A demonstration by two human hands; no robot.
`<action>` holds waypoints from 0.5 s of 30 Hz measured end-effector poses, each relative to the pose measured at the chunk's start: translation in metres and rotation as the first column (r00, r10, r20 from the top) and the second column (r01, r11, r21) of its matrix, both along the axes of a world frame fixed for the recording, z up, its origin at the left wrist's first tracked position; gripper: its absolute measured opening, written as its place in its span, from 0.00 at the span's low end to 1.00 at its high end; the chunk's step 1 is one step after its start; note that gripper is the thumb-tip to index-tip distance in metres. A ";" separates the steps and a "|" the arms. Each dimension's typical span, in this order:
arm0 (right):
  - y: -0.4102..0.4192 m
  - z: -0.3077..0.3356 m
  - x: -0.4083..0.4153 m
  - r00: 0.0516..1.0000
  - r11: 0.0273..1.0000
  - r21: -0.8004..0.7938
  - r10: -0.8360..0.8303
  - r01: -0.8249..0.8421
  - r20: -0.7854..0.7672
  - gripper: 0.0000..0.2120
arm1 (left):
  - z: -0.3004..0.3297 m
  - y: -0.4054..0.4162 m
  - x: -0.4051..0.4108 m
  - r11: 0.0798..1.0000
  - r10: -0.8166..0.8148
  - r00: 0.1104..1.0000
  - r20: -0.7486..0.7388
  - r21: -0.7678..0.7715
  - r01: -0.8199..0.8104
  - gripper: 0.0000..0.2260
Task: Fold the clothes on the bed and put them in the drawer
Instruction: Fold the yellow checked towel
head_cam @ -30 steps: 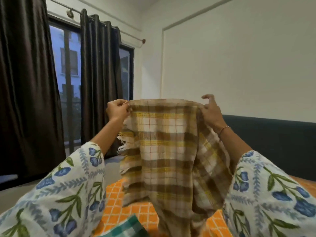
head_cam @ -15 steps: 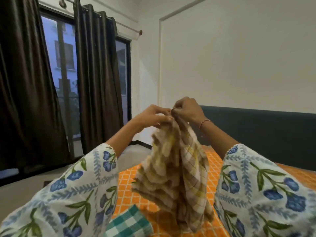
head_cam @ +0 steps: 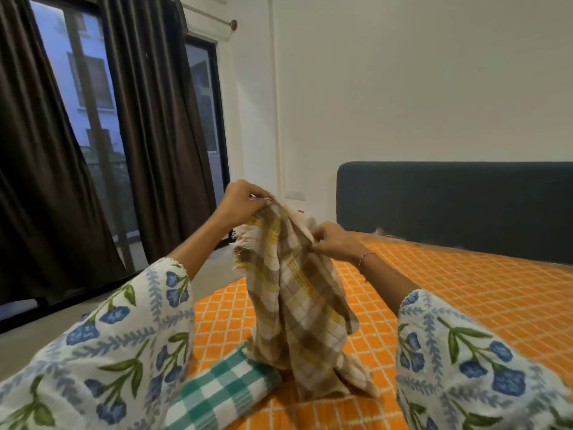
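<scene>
Head view: left hand (head_cam: 240,201) pinches the plaid cloth (head_cam: 297,293)'s top; right hand (head_cam: 336,245), just beside and lower, pinches its edge. Hanging beneath them, it needs edges matched before laying flat.

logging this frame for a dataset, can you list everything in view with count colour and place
plaid cloth: 1, brown, cream and yellow, held up over the bed, lower end resting on the cover
checked cloth: 1, green and white, on the bed at bottom centre, left of the plaid cloth
bed cover: 1, orange with white grid, across the right and centre
headboard: 1, dark blue, against the back wall
curtains: 2 panels, dark brown, at the window on the left
curtain rod: 1, pale, above the window
wall switch: 1, white, left of the headboard
sleeves: 2, white with blue flowers, bottom corners
bracelet: 1, thin, on the right wrist
left hand: pinches the plaid cloth's top
right hand: pinches its edge lower down
</scene>
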State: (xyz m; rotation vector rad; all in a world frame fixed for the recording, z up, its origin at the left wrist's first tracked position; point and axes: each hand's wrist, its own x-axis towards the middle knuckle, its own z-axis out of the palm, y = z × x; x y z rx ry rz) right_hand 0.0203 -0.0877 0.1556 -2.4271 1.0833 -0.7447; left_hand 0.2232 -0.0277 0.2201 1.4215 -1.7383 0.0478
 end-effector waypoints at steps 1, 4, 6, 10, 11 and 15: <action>-0.002 -0.013 -0.001 1.000 0.999 0.023 -0.022 0.022 -0.005 0.06 | -0.002 -0.001 0.004 1.000 0.016 1.000 -0.016 0.004 -0.016 0.08; -0.012 -0.046 -0.007 0.998 0.998 0.020 -0.060 0.060 -0.006 0.07 | -0.008 -0.002 0.013 0.999 0.049 0.998 -0.047 0.001 -0.049 0.08; -0.018 -0.061 -0.014 0.995 0.995 0.031 -0.096 0.097 -0.020 0.06 | -0.011 -0.001 0.021 0.998 0.066 0.995 -0.076 -0.002 -0.066 0.07; -0.028 -0.092 -0.038 0.982 0.979 0.079 -0.188 0.186 0.024 0.10 | -0.011 0.002 0.039 0.994 0.107 0.974 -0.201 0.003 -0.109 0.07; -0.030 -0.099 -0.044 0.970 0.967 0.087 -0.242 0.239 0.025 0.09 | -0.012 0.003 0.042 0.992 0.123 0.968 -0.217 0.000 -0.126 0.08; -0.037 -0.119 -0.054 0.853 0.847 0.110 -0.522 0.521 -0.018 0.07 | -0.024 0.004 0.049 0.985 0.169 0.965 -0.201 0.021 -0.169 0.09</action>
